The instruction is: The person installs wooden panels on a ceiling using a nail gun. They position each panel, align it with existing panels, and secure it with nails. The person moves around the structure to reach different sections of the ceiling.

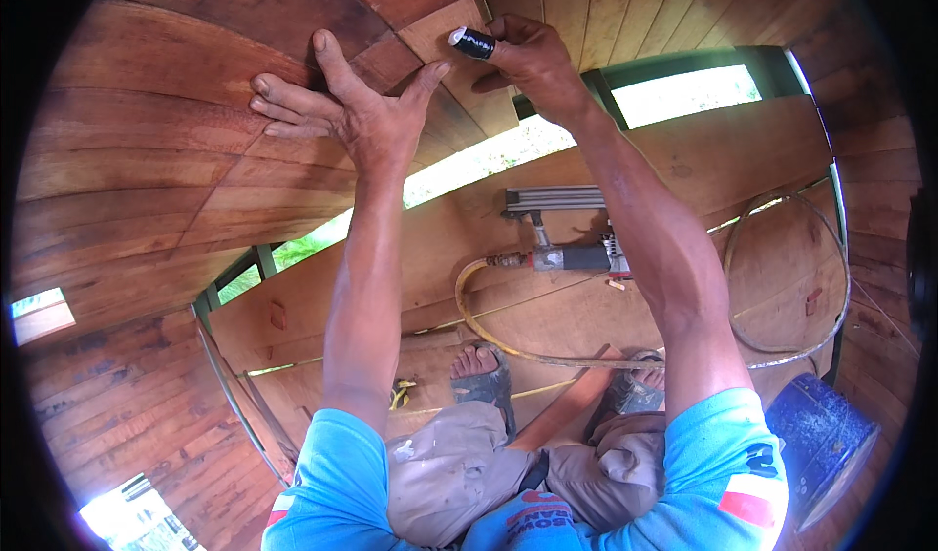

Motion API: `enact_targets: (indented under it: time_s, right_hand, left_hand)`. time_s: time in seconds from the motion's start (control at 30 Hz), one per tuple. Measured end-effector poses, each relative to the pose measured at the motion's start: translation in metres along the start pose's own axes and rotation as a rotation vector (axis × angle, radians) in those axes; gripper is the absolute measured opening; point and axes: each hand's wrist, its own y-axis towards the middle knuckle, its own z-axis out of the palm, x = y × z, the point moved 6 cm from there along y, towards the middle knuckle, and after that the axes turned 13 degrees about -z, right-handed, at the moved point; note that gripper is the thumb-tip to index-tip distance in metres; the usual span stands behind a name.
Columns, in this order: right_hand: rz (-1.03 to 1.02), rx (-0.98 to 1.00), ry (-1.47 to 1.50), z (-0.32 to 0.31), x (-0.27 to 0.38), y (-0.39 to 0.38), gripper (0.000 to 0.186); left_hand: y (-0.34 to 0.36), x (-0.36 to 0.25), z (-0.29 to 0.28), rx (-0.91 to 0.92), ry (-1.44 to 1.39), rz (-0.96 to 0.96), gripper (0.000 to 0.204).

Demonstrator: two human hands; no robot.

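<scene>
Two bare hands are raised against the wooden plank wall in the head view. The left hand (347,111) lies flat on a short reddish plank piece (391,58), its fingers spread apart and holding nothing, the thumb pointing toward the right hand. The right hand (528,58) is closed around a small black marker (472,43), whose pale tip points left and a little up and touches a lighter board (459,38) just beside the reddish piece. The long axis of the marker runs nearly level, toward the left hand, so the right hand is the nearer one to the mark place. Lower in the view, a pneumatic nail gun (567,248) with a yellow hose (479,321) rests on the plywood floor (684,160), well apart from both hands, and a blue bucket (821,439) stands at the right.
</scene>
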Motion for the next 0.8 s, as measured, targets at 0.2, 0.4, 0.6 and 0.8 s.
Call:
enact_targets:
  time_s: [0.2,0.4,0.6,0.8]
  right_hand:
    - [0.002,0.002,-0.021,-0.0010,-0.0011,0.0005,0.050]
    - [0.013,0.016,-0.026,-0.0025,-0.0015,0.0033,0.053]
    - [0.008,0.022,-0.050,-0.0011,0.0003,0.0017,0.056]
    - [0.020,0.053,-0.080,-0.0005,0.0037,0.0007,0.031]
  left_hand:
    - [-0.0011,0.0016,0.0005,0.011,0.020,-0.014,0.132]
    - [-0.0016,0.0008,0.0012,0.021,0.010,-0.019,0.132]
    - [-0.0016,0.0014,0.0012,0.014,0.013,-0.013,0.131]
    - [-0.0024,0.0021,0.0020,0.018,0.019,-0.023,0.131]
